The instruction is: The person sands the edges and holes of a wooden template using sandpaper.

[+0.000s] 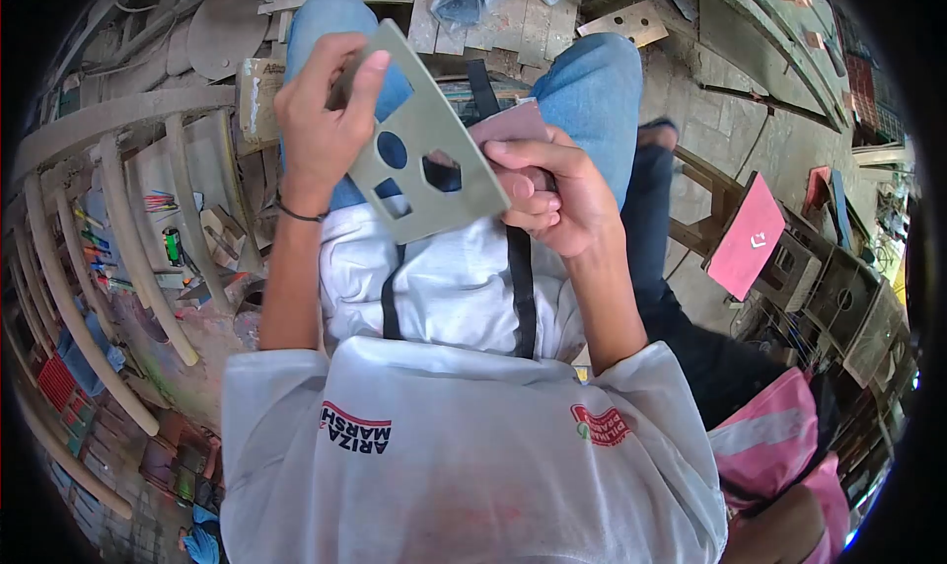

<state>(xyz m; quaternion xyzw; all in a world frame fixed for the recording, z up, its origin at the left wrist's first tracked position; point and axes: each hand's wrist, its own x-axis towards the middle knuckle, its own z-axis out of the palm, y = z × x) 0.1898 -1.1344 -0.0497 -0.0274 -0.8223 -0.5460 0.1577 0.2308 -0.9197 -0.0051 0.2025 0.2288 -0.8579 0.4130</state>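
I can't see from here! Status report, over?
Left hand grips cut-out board. Right hand presses sandpaper on its edge. Nothing blocking.

A flat, grey-green wedge-shaped wooden panel (426,135) is held up in the air over the person's lap, tilted, its narrow end uppermost and its broad curved edge lowest. Three cut-outs pierce it: a round hole, a hexagonal one and a squarish one near the lower edge. A small reddish-brown sheet of sandpaper (511,127) lies folded against the panel's right edge, touching it, partly hidden behind the panel and fingers.
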